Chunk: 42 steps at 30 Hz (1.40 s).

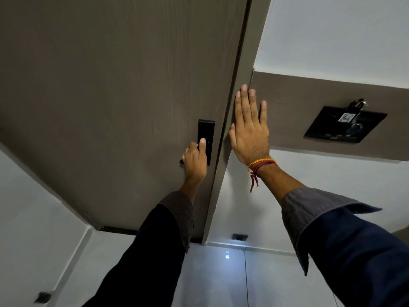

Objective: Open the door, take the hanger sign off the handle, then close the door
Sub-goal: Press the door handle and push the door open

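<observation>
A grey-brown wooden door fills the left and middle of the view, with its edge flush against the frame. On it sits a black lock plate. My left hand is shut on the black door handle, whose tip pokes out at the left of my fist, and my thumb rests on the plate. My right hand lies flat, fingers spread, on the frame and the brown wall panel beside it. No hanger sign shows; the handle is mostly hidden under my hand.
A black card-holder panel with a key and tag hanging in it is on the brown wall strip at right. A small black fitting sits low on the wall. A dark door stop is on the glossy floor at lower left.
</observation>
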{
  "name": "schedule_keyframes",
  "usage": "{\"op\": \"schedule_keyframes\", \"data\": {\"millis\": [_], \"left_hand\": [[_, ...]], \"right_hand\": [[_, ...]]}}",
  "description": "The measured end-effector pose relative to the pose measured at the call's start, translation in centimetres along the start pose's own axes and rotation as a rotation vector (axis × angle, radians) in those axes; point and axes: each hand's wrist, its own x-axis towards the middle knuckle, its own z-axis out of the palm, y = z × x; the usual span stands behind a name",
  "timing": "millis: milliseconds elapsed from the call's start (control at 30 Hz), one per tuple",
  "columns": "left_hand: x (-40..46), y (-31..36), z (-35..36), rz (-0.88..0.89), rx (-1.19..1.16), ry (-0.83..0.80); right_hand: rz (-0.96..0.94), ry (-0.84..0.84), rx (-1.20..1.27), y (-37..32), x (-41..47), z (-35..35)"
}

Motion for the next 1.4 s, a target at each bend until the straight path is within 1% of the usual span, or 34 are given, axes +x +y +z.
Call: {"op": "schedule_keyframes", "data": {"millis": [100, 167, 300, 400, 500, 733, 900, 1000, 1067, 1233, 1400], "left_hand": [[-0.8, -0.5, -0.5, -0.006, 0.038, -0.023], [-1.6, 0.0, -1.6, 0.032, 0.1, -0.046], [-2.4, 1.1, -4.4, 0.309, 0.557, -0.017], [-3.9, 2.4, -5.2, 0.337, 0.696, 0.017], [-5.4, 3.8, -5.4, 0.307, 0.783, 0.007], [-9.8, 6.2, -5.7, 0.143, 0.984, 0.032], [-12.3, 6.4, -6.0, -0.006, 1.009, 0.038], [-13.9, 6.1, -6.7, -0.011, 1.094, 0.084], [-15.2, 5.9, -7.3, -0.015, 1.136, 0.075], [-17.7, 5.2, -9.2, -0.058, 1.146, 0.063], [-20.2, 4.7, -11.0, -0.106, 1.164, 0.081]], "right_hand": [[-0.027, -0.013, 0.012, 0.2, -0.1, -0.1], [-0.03, -0.02, 0.026, 0.4, 0.0, -0.4], [-0.047, -0.029, 0.08, 0.7, 0.1, -0.7], [-0.044, -0.035, 0.143, 0.8, 0.0, -1.2], [-0.073, -0.054, 0.224, 1.6, 0.0, -1.6], [-0.154, -0.083, 0.32, 3.5, -0.5, -2.2], [-0.181, -0.124, 0.373, 5.1, -1.0, -2.6], [-0.194, -0.155, 0.385, 5.5, -1.3, -2.6], [-0.195, -0.171, 0.386, 5.6, -1.5, -2.6], [-0.194, -0.188, 0.318, 5.5, -1.4, -2.5], [-0.186, -0.187, 0.36, 5.5, -1.4, -2.6]]}}
